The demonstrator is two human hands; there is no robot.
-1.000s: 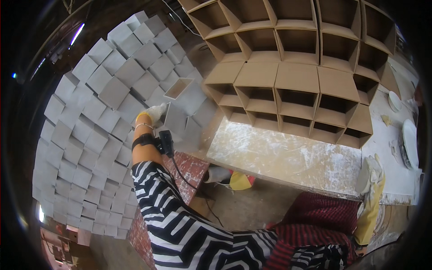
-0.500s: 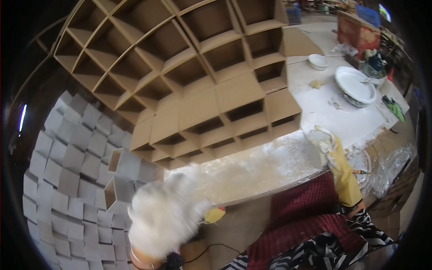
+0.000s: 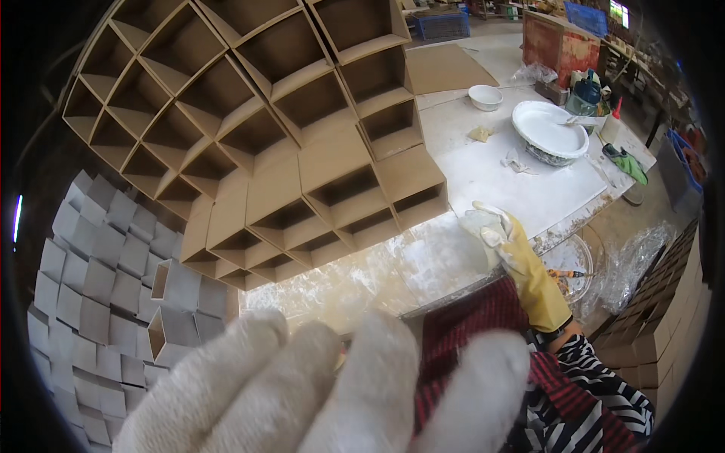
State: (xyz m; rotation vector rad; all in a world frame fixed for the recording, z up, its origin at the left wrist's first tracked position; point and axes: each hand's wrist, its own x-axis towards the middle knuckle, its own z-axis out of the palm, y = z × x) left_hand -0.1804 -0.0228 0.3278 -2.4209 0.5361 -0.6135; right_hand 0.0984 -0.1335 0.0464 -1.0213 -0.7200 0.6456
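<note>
Very close in the lower part, my left hand [image 3: 362,400] in a white knit glove has its fingers spread and holds nothing. My right hand [image 3: 502,238], in a yellow rubber glove with whitish smears, is at the near edge of the worktable [image 3: 423,260]. Its fingers are curled against a pale grey-green piece [image 3: 480,240], whose kind I cannot make out. Left of this hand, open brown cardboard boxes [image 3: 347,189] are stacked in a grid on the table. White smears cover the tabletop before them.
A wide basin [image 3: 550,130] of white paste stands at the far right, beside a small white bowl [image 3: 485,97]. Grey boxes [image 3: 94,317] pile up on the left. A round tub [image 3: 574,264] and clear plastic wrap [image 3: 642,264] lie low on the right, near stacked brown boxes [image 3: 661,317].
My left hand has risen from the lower left toward the camera, its blurred shape now showing spread fingers. My right hand stays at the table edge. The whole view has shifted to the right.
</note>
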